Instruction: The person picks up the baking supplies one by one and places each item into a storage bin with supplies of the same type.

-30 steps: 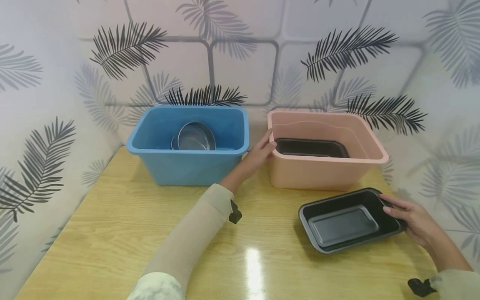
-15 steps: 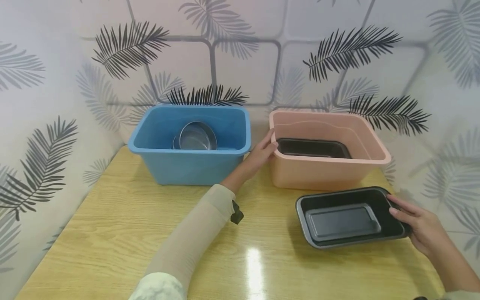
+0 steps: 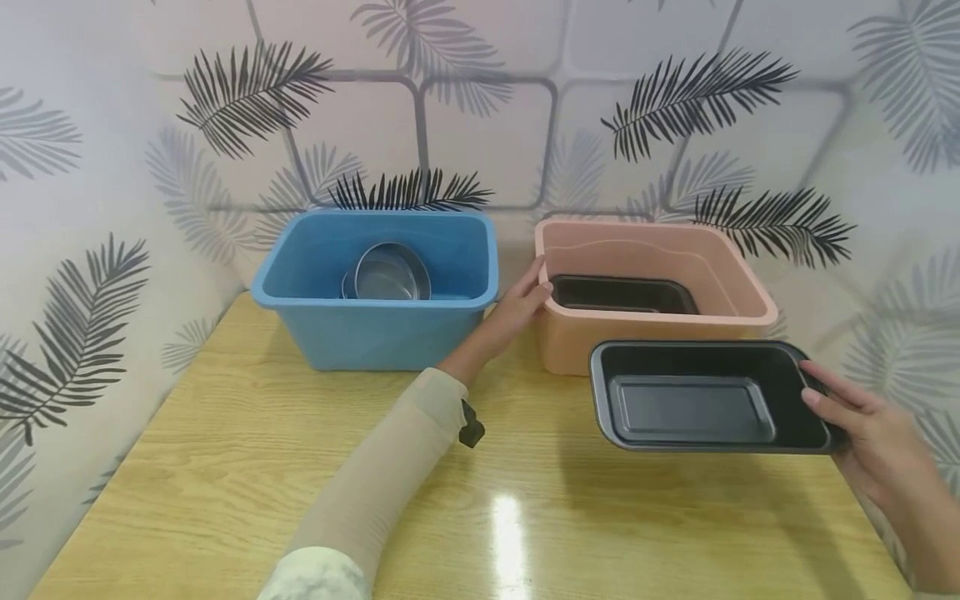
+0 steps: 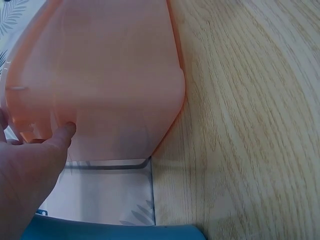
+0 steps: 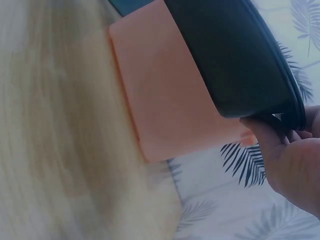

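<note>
My right hand (image 3: 885,446) grips one short end of a dark rectangular loaf pan (image 3: 690,408), fingers at the rim. The pan is held above the table with its hollow side facing me, overlapping the front of a pink plastic bin (image 3: 570,337) in the head view. Seen from the right wrist, the thumb presses under the pan's end (image 5: 235,60). My left hand (image 3: 512,315) holds the pink bin's left rim; in the left wrist view its thumb lies on the outer wall (image 4: 115,90). Inside that bin lies another dark pan (image 3: 622,294).
To the left stands a blue plastic bin (image 3: 390,337) with round metal tins (image 3: 386,277) in it. Both bins are at the back of a wooden table (image 3: 247,467), against a leaf-patterned wall covering (image 3: 487,142). My left forearm crosses the table between them.
My right hand has lifted the loaf pan from low over the table, up and slightly right, turning its long side level. The left hand keeps holding the pink bin's rim.
</note>
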